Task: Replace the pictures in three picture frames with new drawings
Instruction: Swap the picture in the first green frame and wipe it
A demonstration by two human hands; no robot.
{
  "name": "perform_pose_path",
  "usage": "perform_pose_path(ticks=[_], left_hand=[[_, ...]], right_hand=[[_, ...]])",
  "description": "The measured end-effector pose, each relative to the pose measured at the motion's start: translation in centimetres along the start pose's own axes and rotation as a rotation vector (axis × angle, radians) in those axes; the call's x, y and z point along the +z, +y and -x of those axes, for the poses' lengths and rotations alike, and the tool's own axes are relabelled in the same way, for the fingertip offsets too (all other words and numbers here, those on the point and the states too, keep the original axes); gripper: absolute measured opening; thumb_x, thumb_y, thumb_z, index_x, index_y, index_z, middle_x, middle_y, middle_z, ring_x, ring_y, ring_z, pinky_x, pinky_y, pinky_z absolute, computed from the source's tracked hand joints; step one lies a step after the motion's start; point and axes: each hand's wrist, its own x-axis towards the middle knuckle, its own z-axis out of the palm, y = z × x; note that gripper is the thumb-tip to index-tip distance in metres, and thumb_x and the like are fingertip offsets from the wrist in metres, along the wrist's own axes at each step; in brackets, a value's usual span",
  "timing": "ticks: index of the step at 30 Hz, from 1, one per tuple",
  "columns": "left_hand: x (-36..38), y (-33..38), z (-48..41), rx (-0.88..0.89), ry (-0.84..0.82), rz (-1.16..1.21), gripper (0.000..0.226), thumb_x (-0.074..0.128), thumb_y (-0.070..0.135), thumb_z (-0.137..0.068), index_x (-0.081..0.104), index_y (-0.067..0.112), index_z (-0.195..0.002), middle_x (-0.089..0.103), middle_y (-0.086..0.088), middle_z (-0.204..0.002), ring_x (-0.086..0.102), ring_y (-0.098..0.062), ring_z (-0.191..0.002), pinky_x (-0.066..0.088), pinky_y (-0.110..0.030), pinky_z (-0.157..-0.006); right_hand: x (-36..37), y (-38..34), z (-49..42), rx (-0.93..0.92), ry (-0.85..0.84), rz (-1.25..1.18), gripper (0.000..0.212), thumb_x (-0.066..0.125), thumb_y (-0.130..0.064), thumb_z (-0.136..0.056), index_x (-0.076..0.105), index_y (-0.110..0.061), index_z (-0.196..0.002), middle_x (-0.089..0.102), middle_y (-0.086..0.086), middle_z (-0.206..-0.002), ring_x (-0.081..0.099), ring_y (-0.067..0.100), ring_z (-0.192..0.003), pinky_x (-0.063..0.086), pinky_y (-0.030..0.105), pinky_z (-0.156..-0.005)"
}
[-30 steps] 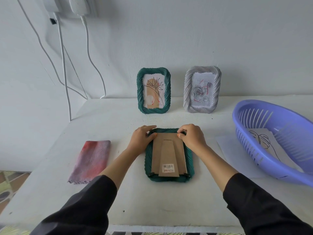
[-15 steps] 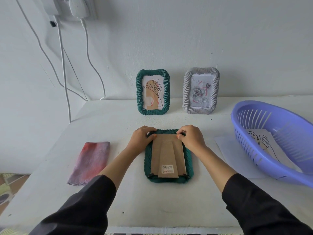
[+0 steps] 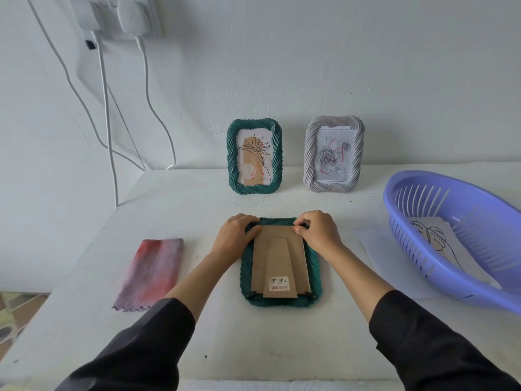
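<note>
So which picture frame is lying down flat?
The nearest green frame: it lies face down, cardboard back up. The other green frame and the grey frame stand upright by the wall.

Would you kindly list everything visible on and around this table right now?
face-down dark green ribbed frame: one, green, table centre, brown cardboard backing facing up
upright dark green ribbed frame: one, green, back by the wall, left
upright grey ribbed frame: one, grey, back by the wall, right
purple slotted plastic basket: one, purple, right, line drawing inside
white paper sheet: one, white, at the basket's left edge
red-purple folded cloth: one, table left
white cables: several, white, wall at left
white table: one, white
left hand: grips the face-down frame's top left corner
right hand: pinches at its top right corner
black sleeves: two
</note>
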Motion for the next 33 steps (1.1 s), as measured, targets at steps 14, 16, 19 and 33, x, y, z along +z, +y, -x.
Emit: perform_pose_path(ticks=[14, 16, 19, 33], left_hand=[[-0.1, 0.0, -0.6, 0.003, -0.059, 0.019, 0.025, 0.051, 0.022, -0.093, 0.059, 0.013, -0.116, 0.059, -0.007, -0.114, 0.053, -0.019, -0.100, 0.036, -0.022, -0.082], [-0.2, -0.1, -0.7, 0.009, -0.072, -0.001, 0.028, 0.051, 0.023, -0.093, 0.057, 0.014, -0.119, 0.059, -0.007, -0.114, 0.053, -0.019, -0.101, 0.036, -0.022, -0.082], [-0.4, 0.0, -0.8, 0.030, -0.091, -0.037, 0.029, 0.050, 0.024, -0.094, 0.057, 0.014, -0.120, 0.059, -0.006, -0.115, 0.052, -0.018, -0.101, 0.035, -0.021, -0.083], [-1.6, 0.0, -1.2, 0.110, -0.189, -0.165, 0.032, 0.048, 0.031, -0.095, 0.054, 0.017, -0.122, 0.058, -0.004, -0.120, 0.051, -0.020, -0.110, 0.038, -0.028, -0.089]], right_hand=[[0.0, 0.0, -0.1, 0.004, -0.005, -0.017, 0.014, 0.064, -0.010, -0.083, 0.071, -0.008, -0.096, 0.071, 0.009, -0.100, 0.063, 0.022, -0.093, 0.042, 0.024, -0.073], [0.0, 0.0, -0.1, 0.004, -0.001, -0.016, 0.014, 0.064, -0.010, -0.083, 0.071, -0.008, -0.096, 0.071, 0.009, -0.100, 0.062, 0.022, -0.093, 0.041, 0.024, -0.072], [0.1, 0.0, -0.1, 0.004, 0.004, -0.019, 0.014, 0.064, -0.010, -0.083, 0.071, -0.007, -0.095, 0.071, 0.010, -0.099, 0.062, 0.023, -0.092, 0.044, 0.025, -0.073], [0.5, 0.2, 0.4, -0.030, 0.054, -0.008, 0.012, 0.062, -0.009, -0.085, 0.072, -0.006, -0.090, 0.072, 0.009, -0.097, 0.064, 0.023, -0.090, 0.051, 0.032, -0.078]])
